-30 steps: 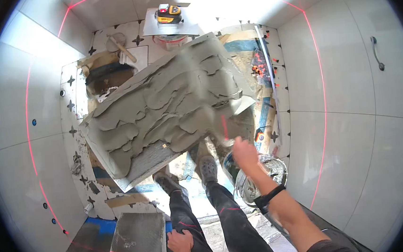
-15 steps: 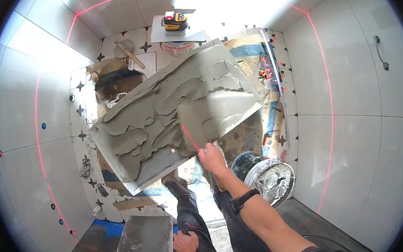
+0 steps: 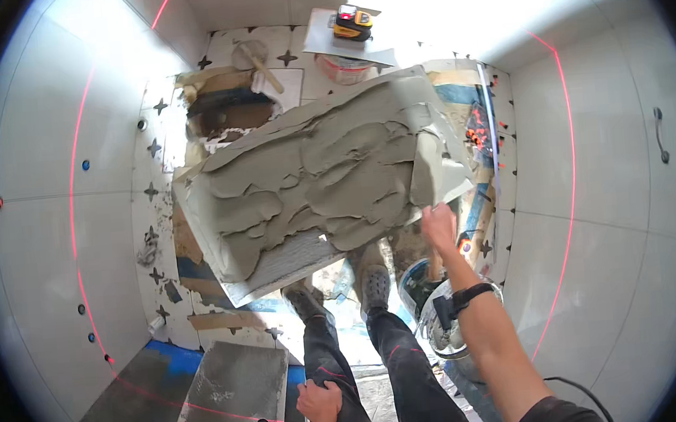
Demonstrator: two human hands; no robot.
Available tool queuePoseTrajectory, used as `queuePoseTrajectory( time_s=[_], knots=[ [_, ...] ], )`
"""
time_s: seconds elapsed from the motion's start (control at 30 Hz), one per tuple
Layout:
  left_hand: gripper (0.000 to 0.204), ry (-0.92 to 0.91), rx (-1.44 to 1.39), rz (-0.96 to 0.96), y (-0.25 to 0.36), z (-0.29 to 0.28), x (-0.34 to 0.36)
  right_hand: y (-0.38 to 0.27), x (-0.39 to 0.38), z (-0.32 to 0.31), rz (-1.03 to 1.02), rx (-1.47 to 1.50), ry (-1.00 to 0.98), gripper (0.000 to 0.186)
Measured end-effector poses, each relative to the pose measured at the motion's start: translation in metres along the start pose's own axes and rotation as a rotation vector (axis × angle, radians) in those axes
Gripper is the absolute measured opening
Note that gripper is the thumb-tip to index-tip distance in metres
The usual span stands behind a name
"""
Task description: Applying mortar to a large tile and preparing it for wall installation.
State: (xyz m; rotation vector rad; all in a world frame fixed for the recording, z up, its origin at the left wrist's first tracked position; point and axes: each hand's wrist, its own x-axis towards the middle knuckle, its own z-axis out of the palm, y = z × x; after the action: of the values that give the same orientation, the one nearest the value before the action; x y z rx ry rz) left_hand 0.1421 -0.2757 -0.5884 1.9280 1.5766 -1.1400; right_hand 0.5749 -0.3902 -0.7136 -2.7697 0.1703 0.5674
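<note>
My right hand point(image 3: 439, 224) grips a trowel, its blade point(image 3: 426, 171) against the thick grey mortar point(image 3: 327, 176) near the right end of a large tilted tile point(image 3: 266, 278). The tile's lower left edge shows textured grey surface beneath the mortar. My left hand point(image 3: 319, 403) rests closed at my left thigh point(image 3: 330, 358); I cannot make out whether anything is inside its fingers. A bucket point(image 3: 416, 280) with grey mix sits beside my right leg, partly hidden by my forearm.
A yellow-and-black laser level point(image 3: 352, 24) stands on a board over a tub point(image 3: 343, 68). A round scoop point(image 3: 254, 57) lies behind the tile. A long straightedge point(image 3: 489, 128) runs along the right. A grey square tile point(image 3: 229, 390) lies lower left. Tiled walls point(image 3: 596, 167) enclose the space.
The trowel swept left across the mortar, then back right to the tile's right end, with my right hand moving along. More mortar covers the middle; my left hand stays at my leg.
</note>
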Motion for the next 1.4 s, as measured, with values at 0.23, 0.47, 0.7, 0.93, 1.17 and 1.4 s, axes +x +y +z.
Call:
queuePoseTrajectory(
  time_s=[0.23, 0.47, 0.7, 0.93, 1.17, 1.4],
  knots=[
    [0.049, -0.018, -0.004, -0.046, -0.005, -0.003, 0.003, -0.109, -0.136, 0.096, -0.293, 0.255, -0.304, 0.037],
    [0.046, 0.003, -0.087, -0.015, -0.012, 0.003, 0.008, -0.113, -0.148, 0.085, -0.827, -0.421, -0.381, 0.014],
    [0.045, 0.005, -0.149, -0.035, -0.024, 0.012, 0.011, -0.112, -0.160, 0.111, -0.541, -0.015, -0.325, 0.031],
    [0.047, -0.054, -0.231, -0.074, -0.038, 0.007, 0.014, -0.162, -0.187, 0.122, -0.907, -0.406, -0.494, 0.021],
    [0.046, -0.091, -0.234, -0.084, -0.038, 0.007, 0.015, -0.183, -0.119, 0.085, -0.679, -0.461, -0.104, 0.014],
    [0.047, -0.085, -0.293, -0.102, -0.048, 0.001, 0.021, -0.238, -0.209, 0.107, -0.411, 0.048, -0.397, 0.043]
  ],
)
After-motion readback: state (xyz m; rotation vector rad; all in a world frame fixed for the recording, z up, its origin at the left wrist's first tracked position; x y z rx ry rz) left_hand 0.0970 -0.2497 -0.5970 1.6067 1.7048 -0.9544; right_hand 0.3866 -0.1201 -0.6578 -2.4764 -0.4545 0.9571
